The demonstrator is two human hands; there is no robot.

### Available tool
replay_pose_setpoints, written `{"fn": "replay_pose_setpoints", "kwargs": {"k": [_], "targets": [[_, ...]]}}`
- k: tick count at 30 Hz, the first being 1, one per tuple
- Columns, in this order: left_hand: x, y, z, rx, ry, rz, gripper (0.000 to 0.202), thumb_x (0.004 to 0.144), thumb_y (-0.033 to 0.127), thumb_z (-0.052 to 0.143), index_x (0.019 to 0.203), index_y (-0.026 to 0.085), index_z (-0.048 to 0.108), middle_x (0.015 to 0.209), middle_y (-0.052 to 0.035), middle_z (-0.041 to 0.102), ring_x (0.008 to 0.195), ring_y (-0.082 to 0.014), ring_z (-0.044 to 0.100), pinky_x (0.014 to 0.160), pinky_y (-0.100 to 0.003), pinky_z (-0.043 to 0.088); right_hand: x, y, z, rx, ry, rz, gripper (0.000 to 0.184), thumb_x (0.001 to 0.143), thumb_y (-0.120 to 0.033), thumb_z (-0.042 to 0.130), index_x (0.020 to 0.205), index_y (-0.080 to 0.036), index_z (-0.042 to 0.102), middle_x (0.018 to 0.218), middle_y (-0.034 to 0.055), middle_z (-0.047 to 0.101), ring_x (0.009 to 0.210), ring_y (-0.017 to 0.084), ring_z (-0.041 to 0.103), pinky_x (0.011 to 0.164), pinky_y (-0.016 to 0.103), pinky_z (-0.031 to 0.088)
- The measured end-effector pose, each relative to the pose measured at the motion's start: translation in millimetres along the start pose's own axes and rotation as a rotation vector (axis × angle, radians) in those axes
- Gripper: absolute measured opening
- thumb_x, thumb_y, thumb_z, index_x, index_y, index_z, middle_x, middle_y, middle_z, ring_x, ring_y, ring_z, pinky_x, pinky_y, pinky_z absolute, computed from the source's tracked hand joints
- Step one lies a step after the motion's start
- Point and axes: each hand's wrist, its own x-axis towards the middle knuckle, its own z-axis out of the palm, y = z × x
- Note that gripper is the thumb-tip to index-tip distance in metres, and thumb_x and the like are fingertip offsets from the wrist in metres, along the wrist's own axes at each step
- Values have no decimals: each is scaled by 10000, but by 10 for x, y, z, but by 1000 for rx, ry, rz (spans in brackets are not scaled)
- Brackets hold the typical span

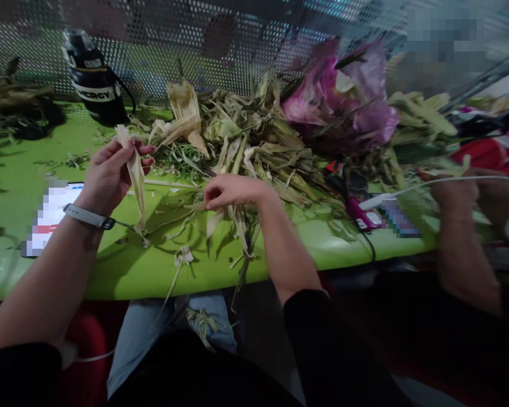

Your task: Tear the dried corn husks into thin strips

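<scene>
You are pinching pale husk strip (136,176) in left hand (112,169), strip dangling below it. Right hand (233,191) curling; cannot tell if gripping thin strands (195,207) beside it. Strip possibly splitting if you are pulling hard, husk seeming brittle. Husk pile (286,178) crowding worktop (148,280), blocking reach beyond right hand; phone (53,220) lying beside left wrist; bottle (98,93) standing beyond.

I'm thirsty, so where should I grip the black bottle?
Probably around the middle of the black bottle, from the front left: it stands roughly upright, its strap loops out on the right, and corn husks lie beyond that side.
</scene>
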Motion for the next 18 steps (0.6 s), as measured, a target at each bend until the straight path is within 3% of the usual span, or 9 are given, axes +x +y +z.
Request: {"fn": "replay_pose_setpoints", "kwargs": {"k": [3, 6, 11, 15, 18], "targets": [[-14, -61, 13, -16, -49, -20, 133, 818, 427, 750, 864, 306, 720, 888, 97, 769, 797, -146, 622, 772, -309, 573, -32, -15, -42, 189, 220, -135, 146, 770, -305, 737, 766, -161, 712, 717, 8, 680, 635, 107, 559, 608, 253, 401], [-66, -111, 77, -20, -156, -52, 131, 844, 412, 732, 879, 286, 743, 944, 57, 780, 845, -160, 655, 811, -318, 574, 36, -27, 10, 345, 415, -150, 258, 764, -398, 761, 746, -161, 660, 679, -12, 618, 623, 100, 505, 598, 252, 379], [-174, -160, 219, 20, -292, -89, 209, 807, 357, 775, 969, 226, 786, 1102, -36, 763, 993, -182, 672, 921, -302, 535, 172, -68, 132, 436, 600, -194, 364, 740, -519, 779, 722, -188, 629, 657, -24, 566, 638, 110, 486, 608, 258, 401], [-243, -207, 301, 105, -362, -79, 240, 763, 354, 813, 931, 185, 789, 995, -88, 768, 969, -211, 694, 903, -310, 531, 243, -129, 197, 489, 794, -188, 359, 724, -523, 794, 713, -206, 626, 675, -18, 585, 692, 130, 537, 663, 271, 468], [-290, -284, 359, 214, -475, -45, 263, 792, 398, 776, 922, 169, 779, 915, -85, 759, 860, -199, 694, 798, -295, 542, 301, -168, 265, 671, 822, -182, 369, 709, -541, 799, 733, -219, 621, 716, -14, 633, 747, 141, 597, 718, 280, 520]]}}
